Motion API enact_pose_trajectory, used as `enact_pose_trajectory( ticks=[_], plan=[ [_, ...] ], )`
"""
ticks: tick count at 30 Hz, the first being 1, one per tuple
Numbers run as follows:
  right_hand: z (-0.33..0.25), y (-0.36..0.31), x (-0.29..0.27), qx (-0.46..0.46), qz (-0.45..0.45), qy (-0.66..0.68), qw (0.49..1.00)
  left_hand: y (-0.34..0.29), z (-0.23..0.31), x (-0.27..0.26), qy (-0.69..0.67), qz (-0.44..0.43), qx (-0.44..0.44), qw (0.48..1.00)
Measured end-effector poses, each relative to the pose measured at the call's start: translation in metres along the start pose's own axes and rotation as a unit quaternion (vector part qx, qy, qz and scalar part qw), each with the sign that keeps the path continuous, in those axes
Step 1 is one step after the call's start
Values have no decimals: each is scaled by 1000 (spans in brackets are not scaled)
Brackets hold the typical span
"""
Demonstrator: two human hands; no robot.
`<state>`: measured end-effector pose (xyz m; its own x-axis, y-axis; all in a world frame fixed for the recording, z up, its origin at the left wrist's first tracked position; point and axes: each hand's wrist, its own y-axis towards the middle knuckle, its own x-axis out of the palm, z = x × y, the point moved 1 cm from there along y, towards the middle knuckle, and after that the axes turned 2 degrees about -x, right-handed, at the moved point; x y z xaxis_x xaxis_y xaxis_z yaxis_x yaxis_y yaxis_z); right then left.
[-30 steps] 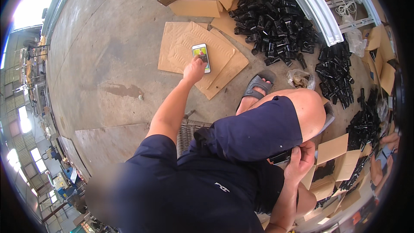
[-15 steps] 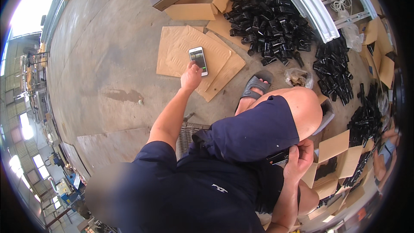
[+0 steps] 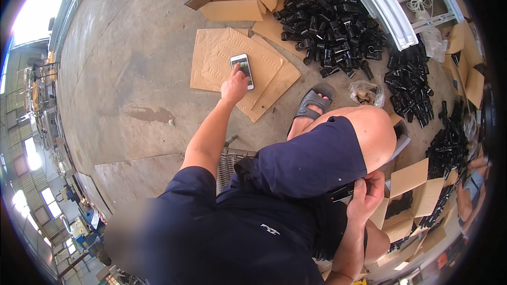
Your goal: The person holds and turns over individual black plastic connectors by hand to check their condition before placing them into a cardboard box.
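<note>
A white-framed smartphone [image 3: 250,81] lies face up on flat sheets of brown cardboard [image 3: 203,76] on the floor. My left hand [image 3: 234,86] reaches out over its lower left side, index finger stretched onto the screen and the other fingers bent. Nothing is held in that hand. Down by my bent knee, my right hand [image 3: 366,196] is closed, thumb against fingers, on a black part [image 3: 343,192]. My thigh and shorts hide much of that part, so its full shape cannot be made out.
Heaps of glossy black parts [image 3: 338,26] cover the floor ahead and to the right. Beside my sandalled foot lies a clear plastic bag [image 3: 366,94]. Open cardboard boxes [image 3: 409,178] stand at the right, and a curved white metal rail [image 3: 377,5] crosses the upper right.
My left index finger has moved up the phone's screen and straightened. The screen shows a different picture. My right hand has stayed about where it was.
</note>
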<state>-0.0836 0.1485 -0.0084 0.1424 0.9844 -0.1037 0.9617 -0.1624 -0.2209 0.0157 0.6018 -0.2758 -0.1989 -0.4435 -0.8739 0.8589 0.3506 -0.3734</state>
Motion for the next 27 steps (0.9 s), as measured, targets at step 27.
enact_pose_trajectory(
  ticks=[27],
  plan=[
    [0, 1, 3, -10, 4, -4, 1000, -26, -17, 2, -33, 91, -37, 995]
  ],
)
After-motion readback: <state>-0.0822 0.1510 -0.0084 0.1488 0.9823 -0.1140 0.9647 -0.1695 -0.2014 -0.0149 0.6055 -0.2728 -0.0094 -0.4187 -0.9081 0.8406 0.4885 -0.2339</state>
